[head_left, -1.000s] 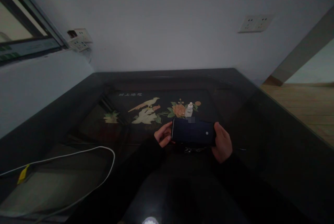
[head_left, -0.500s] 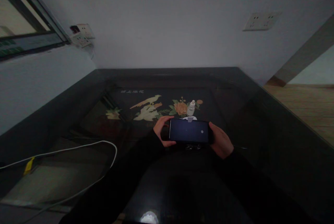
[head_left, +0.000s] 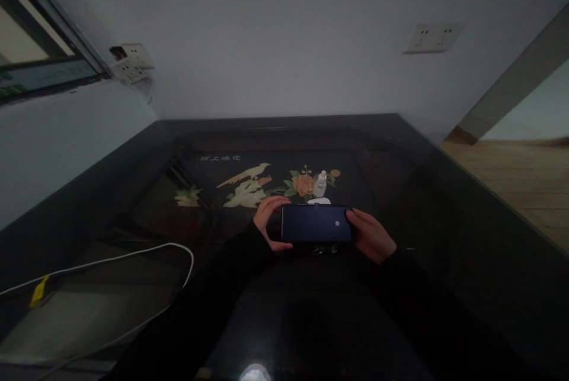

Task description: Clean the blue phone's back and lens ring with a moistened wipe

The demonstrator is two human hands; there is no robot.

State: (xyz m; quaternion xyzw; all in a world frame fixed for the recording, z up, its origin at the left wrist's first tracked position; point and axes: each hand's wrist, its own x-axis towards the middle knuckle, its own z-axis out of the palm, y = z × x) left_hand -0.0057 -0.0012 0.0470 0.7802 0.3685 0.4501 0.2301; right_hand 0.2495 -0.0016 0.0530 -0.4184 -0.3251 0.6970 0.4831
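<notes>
A dark smartphone (head_left: 313, 224) is held sideways above the black tabletop, its dim bluish screen facing me and a small pale dot near the right end. My left hand (head_left: 270, 221) grips its left end, thumb at the lower edge and fingers at the upper edge. At the other end my right hand (head_left: 372, 236) is closed round the phone, a finger or thumb over the screen's upper right corner. Just beyond the phone stands a small white dropper bottle (head_left: 320, 185). A white object (head_left: 324, 201) is partly hidden behind the phone's upper edge. Something small and shiny (head_left: 326, 249) lies below.
The glossy tabletop (head_left: 400, 173) carries a flower-and-bird picture (head_left: 246, 188). A white cable (head_left: 128, 252) with a yellow tag (head_left: 39, 292) loops at the left. Sockets (head_left: 433, 37) sit on the wall, and a window (head_left: 40, 31) is at upper left.
My right thumb or finger has moved onto the screen's upper right corner. The whole view has shifted slightly; the phone stays in both hands.
</notes>
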